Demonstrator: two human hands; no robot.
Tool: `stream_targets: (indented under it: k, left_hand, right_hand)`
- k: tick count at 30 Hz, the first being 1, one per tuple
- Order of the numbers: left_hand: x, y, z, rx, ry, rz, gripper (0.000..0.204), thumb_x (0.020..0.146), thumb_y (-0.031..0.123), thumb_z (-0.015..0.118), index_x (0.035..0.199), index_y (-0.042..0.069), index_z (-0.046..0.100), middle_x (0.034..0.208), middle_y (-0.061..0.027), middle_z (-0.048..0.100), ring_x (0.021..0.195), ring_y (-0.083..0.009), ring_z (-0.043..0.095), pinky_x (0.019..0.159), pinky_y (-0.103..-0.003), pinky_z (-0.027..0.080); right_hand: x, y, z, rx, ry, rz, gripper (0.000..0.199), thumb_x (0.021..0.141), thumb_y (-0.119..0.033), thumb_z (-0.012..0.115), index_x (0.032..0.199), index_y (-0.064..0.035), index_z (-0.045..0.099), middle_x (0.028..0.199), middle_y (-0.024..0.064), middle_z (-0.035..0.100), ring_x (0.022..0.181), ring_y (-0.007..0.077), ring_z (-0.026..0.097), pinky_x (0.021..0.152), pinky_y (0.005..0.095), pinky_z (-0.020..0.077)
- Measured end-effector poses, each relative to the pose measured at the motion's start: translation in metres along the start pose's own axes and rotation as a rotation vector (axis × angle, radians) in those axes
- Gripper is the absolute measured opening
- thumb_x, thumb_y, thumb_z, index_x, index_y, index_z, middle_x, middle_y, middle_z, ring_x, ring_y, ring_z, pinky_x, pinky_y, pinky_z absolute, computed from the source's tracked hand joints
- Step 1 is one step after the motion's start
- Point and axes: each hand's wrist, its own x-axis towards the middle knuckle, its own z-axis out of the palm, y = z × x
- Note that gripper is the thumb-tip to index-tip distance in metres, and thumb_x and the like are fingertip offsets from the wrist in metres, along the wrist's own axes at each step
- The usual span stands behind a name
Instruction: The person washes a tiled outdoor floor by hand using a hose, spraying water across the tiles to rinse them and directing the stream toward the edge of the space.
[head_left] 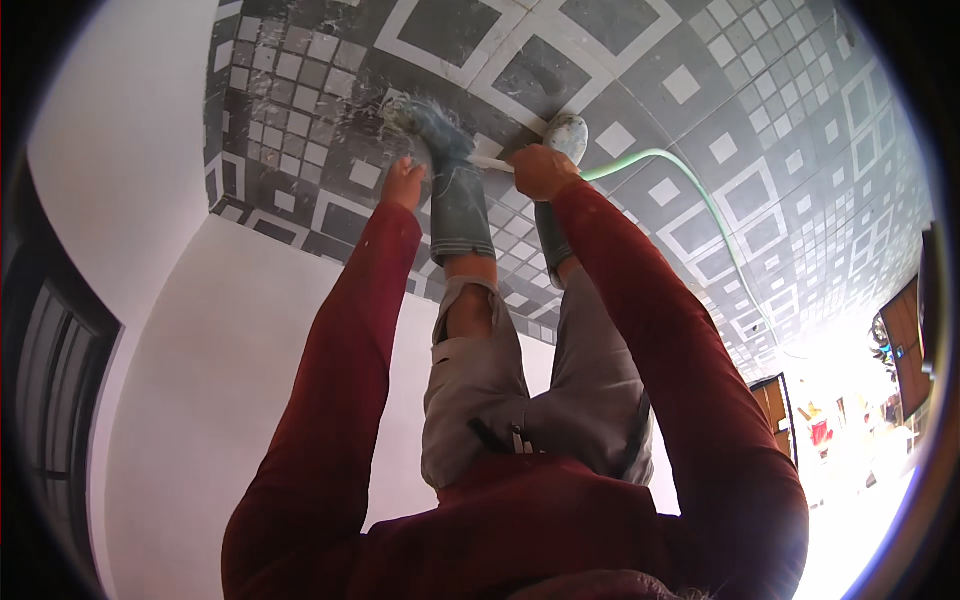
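My right hand [543, 172] is closed round a pale green hose [650, 154]. A whitish length [490, 163] sticks out of that fist to the left, toward my left lower leg. My left hand [404, 184] is just left of that leg, its fingers partly curled and apart, with nothing visible in it. Water splashes around the toe of my left shoe [425, 122], which is blurred by spray. The blue-grey lower trouser leg [461, 210] looks wet. My right shoe [567, 136], pale and speckled, stands beyond my right hand.
Grey and white patterned tiles [683, 84] cover the floor, with wet streaks at the far left. White walls [130, 110] rise on the left, with a dark-framed window or grille [50, 370]. The hose trails right toward a bright opening, near brown panels [772, 405] and blurred items.
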Motion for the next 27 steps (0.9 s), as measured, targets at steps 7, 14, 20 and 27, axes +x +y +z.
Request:
stream_targets:
  k: [7,14,20,27]
  left_hand:
    - [0.032,0.072,0.080,-0.604,0.025,-0.100,0.041,0.091,0.033,0.054,0.117,0.001,0.051,0.108,-0.0126,0.060,0.098,-0.0258,0.061,0.083,-0.037,0.047]
    - [0.055,0.260,0.049,-1.248,-0.300,-0.099,0.020,0.097,0.027,0.047,0.096,0.009,0.055,0.083,-0.0029,0.058,0.075,-0.0171,0.059,0.068,-0.029,0.048]
    - [0.018,0.319,0.037,-1.245,-0.439,0.048,0.055,0.096,0.039,0.049,0.137,0.007,0.032,0.119,-0.0102,0.046,0.109,-0.0263,0.052,0.089,-0.040,0.046]
    - [-0.161,0.279,0.097,-1.137,-0.816,-0.172,0.064,0.094,0.061,0.029,0.137,0.013,0.035,0.133,-0.0091,0.046,0.118,-0.0264,0.048,0.097,-0.041,0.041]
  right_hand:
    - [0.003,-0.008,0.010,0.477,0.459,0.137,0.027,0.086,-0.021,0.054,0.108,-0.0063,0.057,0.090,0.0253,0.064,0.089,0.0443,0.061,0.079,0.0523,0.0463]
    - [-0.075,-0.065,-0.041,0.837,0.607,0.264,0.032,0.092,-0.021,0.049,0.118,-0.0027,0.049,0.081,0.0242,0.062,0.077,0.0398,0.060,0.068,0.0474,0.0446]
    - [-0.135,-0.066,-0.072,1.191,0.747,0.328,0.031,0.093,-0.020,0.050,0.118,-0.0024,0.045,0.075,0.0162,0.061,0.069,0.0267,0.061,0.064,0.0390,0.0456]
    - [-0.150,-0.040,-0.129,1.387,0.996,0.603,0.043,0.089,-0.023,0.054,0.124,-0.0043,0.037,0.102,0.0283,0.060,0.095,0.0424,0.061,0.084,0.0485,0.0459]
